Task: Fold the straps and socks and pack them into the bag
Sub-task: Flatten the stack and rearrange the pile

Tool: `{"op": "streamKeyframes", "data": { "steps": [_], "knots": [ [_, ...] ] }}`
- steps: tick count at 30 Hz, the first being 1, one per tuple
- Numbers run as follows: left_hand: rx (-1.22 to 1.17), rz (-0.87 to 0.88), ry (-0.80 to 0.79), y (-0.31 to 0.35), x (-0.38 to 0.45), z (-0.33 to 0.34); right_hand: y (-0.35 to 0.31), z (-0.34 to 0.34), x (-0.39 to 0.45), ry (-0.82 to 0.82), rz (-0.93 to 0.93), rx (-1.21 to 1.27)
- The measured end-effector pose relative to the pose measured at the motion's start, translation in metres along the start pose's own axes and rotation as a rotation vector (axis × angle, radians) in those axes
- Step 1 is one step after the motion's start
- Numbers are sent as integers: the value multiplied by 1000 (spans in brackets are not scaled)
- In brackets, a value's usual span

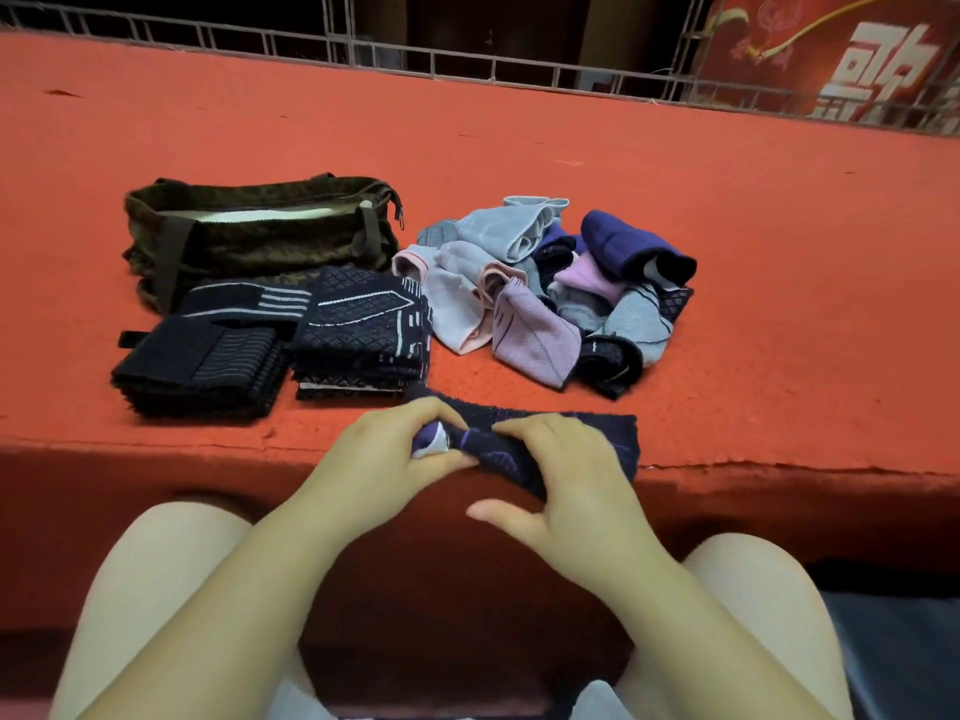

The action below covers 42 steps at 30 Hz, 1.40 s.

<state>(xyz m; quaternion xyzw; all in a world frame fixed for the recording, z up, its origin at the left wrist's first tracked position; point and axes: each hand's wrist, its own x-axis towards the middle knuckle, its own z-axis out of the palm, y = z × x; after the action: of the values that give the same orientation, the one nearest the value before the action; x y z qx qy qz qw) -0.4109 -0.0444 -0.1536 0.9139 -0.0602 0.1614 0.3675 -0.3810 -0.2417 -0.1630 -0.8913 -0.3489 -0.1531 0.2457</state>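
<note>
A dark navy sock (524, 449) is held by both hands at the near edge of the red platform (727, 252). Its rolled purple-and-white end is pinched by the curled fingers of the left hand (395, 459), while its middle is pressed and gripped by the bent fingers of the right hand (566, 475), the thumb left free below. The sock's long axis runs left to right along the platform edge, with the rolled end pointing left and the flat open end extending right, past the right hand. Beyond the sock, a loose pile of socks (550, 293) in grey, pink, lilac and blue is seen. Left of that pile, two stacks of folded dark straps (202, 366) (363, 335) are set side by side, and behind them an olive bag (260, 236) is lying unzipped.
</note>
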Motion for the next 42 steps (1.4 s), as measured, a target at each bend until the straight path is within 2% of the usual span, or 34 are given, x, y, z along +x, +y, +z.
{"op": "streamKeyframes", "data": {
  "steps": [10, 13, 17, 20, 29, 32, 38, 42],
  "knots": [
    [-798, -269, 12, 8, 1, -35, 9, -60, 18, 50, 61, 186],
    [-808, -278, -14, 5, -1, -34, 13, -65, 19, 81, 172, 350],
    [-766, -284, 21, 0, -5, -34, 16, -64, 19, 222, 321, 572],
    [-861, -334, 118, -3, -7, -34, 19, -62, 18, 291, 387, 545],
    [-906, -387, 138, -5, -15, -32, 32, -54, 9, 364, 532, 530],
    [-943, -372, 162, -5, -15, -29, 32, -55, 8, 383, 547, 530],
    [-954, -362, 350, -4, -15, -25, 30, -53, 6, 418, 559, 560],
    [-970, -398, 349, -6, -16, -16, 30, -50, 6, 427, 560, 601]
  ]
}}
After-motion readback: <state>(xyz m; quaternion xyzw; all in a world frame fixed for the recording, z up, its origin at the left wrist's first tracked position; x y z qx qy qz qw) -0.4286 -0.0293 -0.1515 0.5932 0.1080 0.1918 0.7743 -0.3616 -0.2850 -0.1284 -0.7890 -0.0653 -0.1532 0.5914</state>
